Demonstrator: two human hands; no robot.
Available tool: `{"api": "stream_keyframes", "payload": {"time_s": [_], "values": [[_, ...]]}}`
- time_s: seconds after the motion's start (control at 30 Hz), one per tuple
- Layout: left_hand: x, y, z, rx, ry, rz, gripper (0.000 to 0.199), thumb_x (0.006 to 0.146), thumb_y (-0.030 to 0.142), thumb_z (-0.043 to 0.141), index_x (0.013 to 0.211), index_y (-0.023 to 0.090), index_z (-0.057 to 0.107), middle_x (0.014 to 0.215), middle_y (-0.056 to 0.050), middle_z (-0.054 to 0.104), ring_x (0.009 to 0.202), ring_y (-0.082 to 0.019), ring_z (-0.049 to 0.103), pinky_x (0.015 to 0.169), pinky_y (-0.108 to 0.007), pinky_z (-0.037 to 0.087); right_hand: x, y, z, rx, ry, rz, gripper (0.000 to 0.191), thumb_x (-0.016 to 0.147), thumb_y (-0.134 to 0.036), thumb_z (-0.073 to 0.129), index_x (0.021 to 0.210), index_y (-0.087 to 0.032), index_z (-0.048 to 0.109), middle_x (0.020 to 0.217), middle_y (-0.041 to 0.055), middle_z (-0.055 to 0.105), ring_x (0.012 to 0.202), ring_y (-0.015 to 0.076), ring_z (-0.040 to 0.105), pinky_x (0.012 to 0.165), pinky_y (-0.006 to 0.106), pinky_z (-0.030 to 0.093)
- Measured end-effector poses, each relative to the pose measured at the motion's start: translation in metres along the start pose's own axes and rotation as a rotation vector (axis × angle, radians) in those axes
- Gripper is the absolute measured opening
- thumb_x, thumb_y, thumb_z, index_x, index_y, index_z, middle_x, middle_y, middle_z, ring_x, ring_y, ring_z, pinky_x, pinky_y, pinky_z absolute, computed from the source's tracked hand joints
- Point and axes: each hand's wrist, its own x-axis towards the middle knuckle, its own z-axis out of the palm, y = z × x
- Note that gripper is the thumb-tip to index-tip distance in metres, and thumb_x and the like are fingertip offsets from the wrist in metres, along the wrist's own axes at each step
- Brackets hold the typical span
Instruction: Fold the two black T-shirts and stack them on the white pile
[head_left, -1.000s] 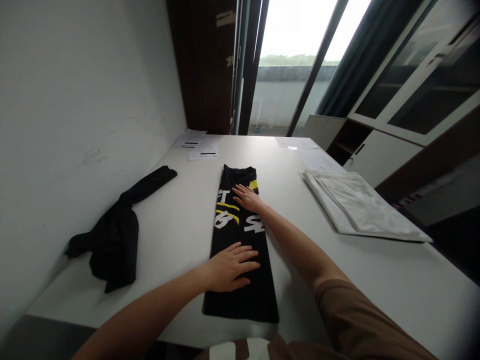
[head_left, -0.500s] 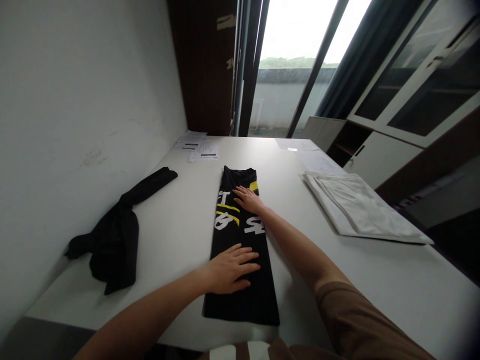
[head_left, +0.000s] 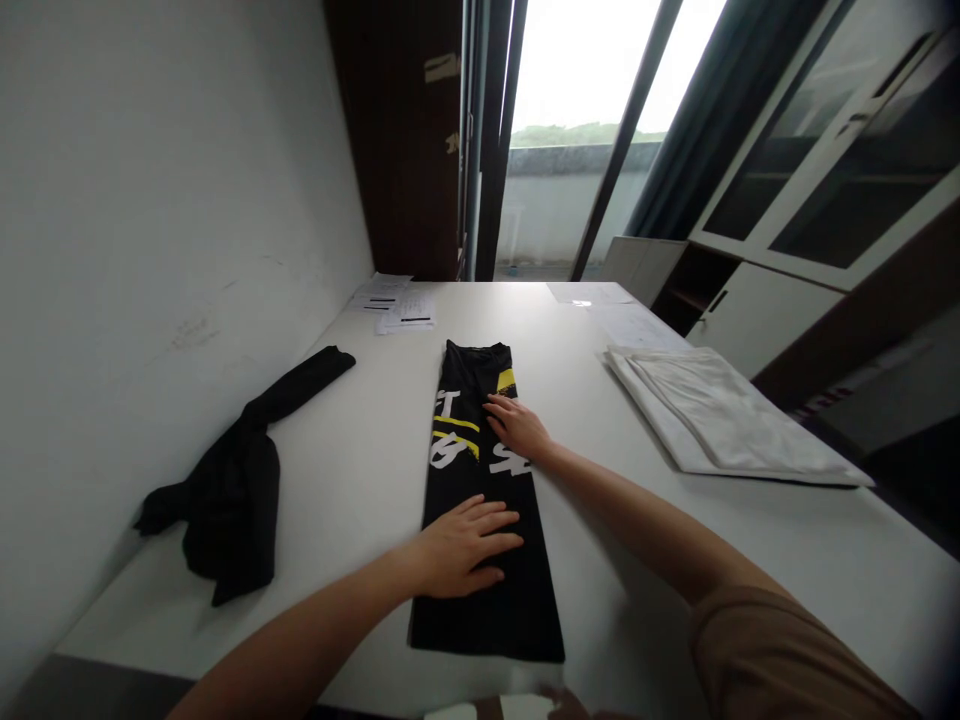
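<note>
A black garment (head_left: 480,490) with white and yellow print lies folded in a long narrow strip on the white table (head_left: 345,500). My left hand (head_left: 465,548) rests flat on its near half, fingers spread and pointing right. Farther up, my right hand (head_left: 517,428) lies over the strip's right edge, its fingers extended on the printed part. Neither hand grips anything. To the left, by the wall, is a crumpled black cloth (head_left: 238,480), touched by no hand.
Folded white fabric (head_left: 720,415) lies at the table's right side. Papers (head_left: 397,303) are at the back left, and more sheets (head_left: 630,325) at the back right. The wall (head_left: 165,200) borders the left side; a cabinet (head_left: 772,310) stands beyond the right.
My right hand has shifted right, toward the strip's edge. My left hand stays on the near half. The view has tilted slightly.
</note>
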Motion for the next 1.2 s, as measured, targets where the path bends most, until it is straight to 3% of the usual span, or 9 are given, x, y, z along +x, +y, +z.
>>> {"api": "stream_keyframes", "payload": {"time_s": [0.13,0.27,0.43,0.57,0.7,0.83,0.97,1.07,1.2], "values": [[0.001,0.0,0.001,-0.001,-0.003,-0.001,0.053,0.1,0.042,0.055,0.15,0.026,0.048,0.162,-0.008,0.039,0.152,-0.028,0.031,0.127,-0.051,0.019,-0.039,0.006,-0.009,0.038,-0.014,-0.091,0.042,0.106,-0.038,0.042,0.14,-0.024,0.062,0.154,0.0055,0.051,0.142,0.0227,0.046,0.121,0.04,0.035],[0.001,0.0,0.0,0.01,0.004,0.001,0.052,0.1,0.039,0.056,0.15,0.026,0.048,0.162,-0.008,0.039,0.153,-0.027,0.03,0.127,-0.051,0.02,-0.076,0.002,-0.025,0.094,-0.077,-0.186,0.046,0.105,-0.038,0.045,0.148,-0.027,0.055,0.156,0.0046,0.047,0.147,0.0239,0.04,0.123,0.045,0.033],[-0.004,-0.008,-0.015,0.064,0.03,-0.041,0.054,0.098,0.029,0.059,0.151,0.028,0.047,0.163,-0.006,0.038,0.152,-0.027,0.031,0.126,-0.054,0.022,-0.12,-0.007,-0.044,0.156,-0.118,-0.226,0.05,0.103,-0.036,0.045,0.153,-0.029,0.049,0.16,0.0047,0.042,0.149,0.0237,0.036,0.125,0.047,0.03],[-0.016,-0.021,-0.028,0.124,0.077,-0.132,0.055,0.097,0.021,0.057,0.15,0.028,0.048,0.162,-0.005,0.04,0.152,-0.026,0.031,0.125,-0.054,0.027,-0.155,-0.01,-0.058,0.224,-0.127,-0.256,0.052,0.098,-0.028,0.05,0.15,-0.03,0.052,0.158,0.0056,0.044,0.148,0.0242,0.038,0.125,0.048,0.029],[-0.036,-0.033,-0.026,0.133,0.113,-0.187,0.054,0.096,0.014,0.054,0.147,0.03,0.052,0.16,-0.003,0.043,0.15,-0.026,0.034,0.125,-0.055,0.028,-0.18,-0.013,-0.071,0.283,-0.204,-0.369,0.061,0.087,-0.024,0.061,0.148,-0.027,0.053,0.159,0.0079,0.042,0.149,0.0261,0.036,0.125,0.052,0.026],[-0.063,-0.039,-0.022,0.098,0.11,-0.269,0.066,0.089,0.003,0.048,0.148,0.033,0.052,0.16,-0.001,0.042,0.15,-0.026,0.035,0.126,-0.056,0.026,-0.188,-0.027,-0.075,0.317,-0.26,-0.472,0.075,0.083,-0.033,0.069,0.154,-0.025,0.046,0.164,0.0124,0.032,0.153,0.0318,0.026,0.124,0.058,0.019],[-0.089,-0.031,-0.029,0.021,0.069,-0.331,0.083,0.078,-0.004,0.047,0.151,0.036,0.048,0.164,0.002,0.036,0.154,-0.026,0.028,0.127,-0.056,0.024,-0.178,-0.046,-0.072,0.363,-0.273,-0.55,0.059,0.088,-0.03,0.065,0.147,-0.028,0.055,0.16,0.0099,0.041,0.151,0.0306,0.03,0.124,0.058,0.016],[-0.102,-0.021,-0.036,-0.039,0.016,-0.351,0.085,0.076,0.001,0.054,0.152,0.037,0.047,0.166,0.002,0.031,0.156,-0.028,0.022,0.127,-0.058,0.02,-0.169,-0.051,-0.069,0.466,-0.271,-0.607,0.046,0.085,-0.019,0.061,0.13,-0.028,0.066,0.152,0.0065,0.052,0.146,0.0268,0.041,0.124,0.054,0.022],[-0.105,-0.014,-0.033,-0.038,-0.003,-0.352,0.077,0.08,0.014,0.069,0.151,0.035,0.047,0.168,-0.002,0.028,0.156,-0.03,0.018,0.127,-0.058,0.015,-0.163,-0.048,-0.066,0.533,-0.281,-0.603,0.056,0.076,-0.014,0.061,0.131,-0.025,0.063,0.151,0.0083,0.052,0.144,0.0258,0.043,0.123,0.051,0.025]]}}
